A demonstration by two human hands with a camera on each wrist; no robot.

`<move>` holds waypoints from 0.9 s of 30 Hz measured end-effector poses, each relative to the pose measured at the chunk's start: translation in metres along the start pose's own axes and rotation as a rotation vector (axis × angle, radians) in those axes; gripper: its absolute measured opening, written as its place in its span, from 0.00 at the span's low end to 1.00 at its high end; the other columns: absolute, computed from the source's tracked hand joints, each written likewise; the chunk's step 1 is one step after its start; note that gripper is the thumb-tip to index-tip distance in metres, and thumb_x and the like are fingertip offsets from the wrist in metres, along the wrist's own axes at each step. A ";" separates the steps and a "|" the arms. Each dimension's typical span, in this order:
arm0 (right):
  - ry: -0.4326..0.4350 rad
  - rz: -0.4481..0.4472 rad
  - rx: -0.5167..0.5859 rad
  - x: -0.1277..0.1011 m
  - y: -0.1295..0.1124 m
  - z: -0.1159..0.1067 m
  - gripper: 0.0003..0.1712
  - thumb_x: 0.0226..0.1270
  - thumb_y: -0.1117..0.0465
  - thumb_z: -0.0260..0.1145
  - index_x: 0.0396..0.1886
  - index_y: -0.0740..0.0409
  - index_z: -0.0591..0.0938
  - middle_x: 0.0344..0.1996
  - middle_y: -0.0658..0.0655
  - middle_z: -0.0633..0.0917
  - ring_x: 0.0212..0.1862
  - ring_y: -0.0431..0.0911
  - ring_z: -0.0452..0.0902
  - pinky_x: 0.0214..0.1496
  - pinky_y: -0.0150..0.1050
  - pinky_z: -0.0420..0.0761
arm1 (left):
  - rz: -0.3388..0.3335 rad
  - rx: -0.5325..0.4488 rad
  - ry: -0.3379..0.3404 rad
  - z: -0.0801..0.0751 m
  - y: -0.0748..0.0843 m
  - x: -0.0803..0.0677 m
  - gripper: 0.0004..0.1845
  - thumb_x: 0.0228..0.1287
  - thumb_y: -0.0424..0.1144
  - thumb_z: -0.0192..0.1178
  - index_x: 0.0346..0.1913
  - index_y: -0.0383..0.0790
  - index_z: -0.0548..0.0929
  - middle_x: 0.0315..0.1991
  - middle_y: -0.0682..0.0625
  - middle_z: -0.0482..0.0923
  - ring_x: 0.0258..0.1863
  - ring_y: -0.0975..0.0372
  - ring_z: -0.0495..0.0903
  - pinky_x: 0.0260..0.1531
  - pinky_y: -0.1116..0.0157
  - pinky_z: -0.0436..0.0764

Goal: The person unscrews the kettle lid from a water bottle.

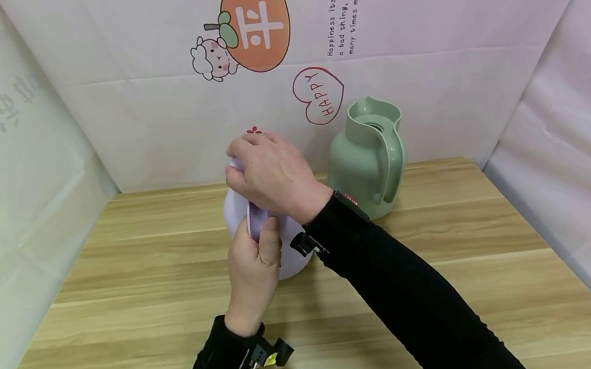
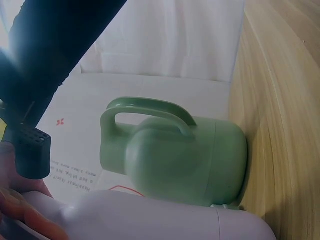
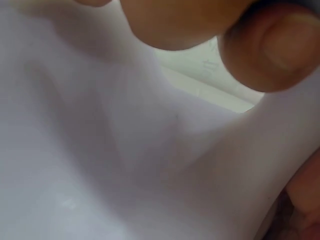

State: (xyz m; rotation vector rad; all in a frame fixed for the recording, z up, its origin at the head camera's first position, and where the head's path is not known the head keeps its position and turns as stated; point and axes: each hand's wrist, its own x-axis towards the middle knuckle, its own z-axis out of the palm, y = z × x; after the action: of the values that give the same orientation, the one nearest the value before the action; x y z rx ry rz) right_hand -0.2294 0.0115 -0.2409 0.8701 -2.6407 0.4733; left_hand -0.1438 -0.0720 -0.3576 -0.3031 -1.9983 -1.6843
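Nearest, left hand point(image 1: 253, 269) is gripping the handle of the lilac jug point(image 1: 236, 213), thumb curled round it, jug standing mid-table point(image 1: 120, 310). Right hand point(image 1: 271, 175) is clamping over its top, fingers curled round the lid area. Smooth hard plastic, likely light and slippery, so handle plus top looks the best hold; green jug point(image 1: 368, 158) is standing behind, apart, near the backdrop.

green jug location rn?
In the head view the green jug stands upright on the wooden table at the back wall, just right of the lilac jug both hands grip.
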 end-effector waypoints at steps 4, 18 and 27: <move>-0.015 0.007 0.007 0.000 0.000 -0.001 0.22 0.74 0.51 0.55 0.61 0.49 0.82 0.65 0.48 0.82 0.70 0.50 0.73 0.70 0.48 0.73 | 0.006 -0.007 -0.006 0.000 0.000 0.000 0.15 0.82 0.47 0.53 0.37 0.41 0.74 0.21 0.53 0.71 0.17 0.64 0.71 0.17 0.66 0.70; -0.048 0.022 0.006 -0.001 -0.001 -0.002 0.23 0.68 0.53 0.52 0.60 0.44 0.81 0.68 0.44 0.80 0.79 0.51 0.63 0.81 0.62 0.53 | 0.013 -0.009 -0.017 0.000 0.000 -0.001 0.14 0.83 0.46 0.52 0.37 0.42 0.73 0.20 0.53 0.71 0.16 0.64 0.70 0.16 0.66 0.69; -0.047 0.010 0.002 -0.001 -0.002 -0.002 0.23 0.67 0.54 0.51 0.58 0.44 0.82 0.65 0.44 0.82 0.80 0.49 0.62 0.82 0.61 0.51 | 0.000 -0.012 -0.017 -0.001 0.000 -0.001 0.14 0.82 0.46 0.52 0.37 0.42 0.73 0.20 0.53 0.71 0.16 0.63 0.71 0.16 0.66 0.70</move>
State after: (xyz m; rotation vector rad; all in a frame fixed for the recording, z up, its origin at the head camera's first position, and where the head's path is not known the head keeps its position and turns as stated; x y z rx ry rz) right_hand -0.2269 0.0118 -0.2392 0.8791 -2.6889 0.4639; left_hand -0.1428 -0.0725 -0.3578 -0.3227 -2.0007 -1.6996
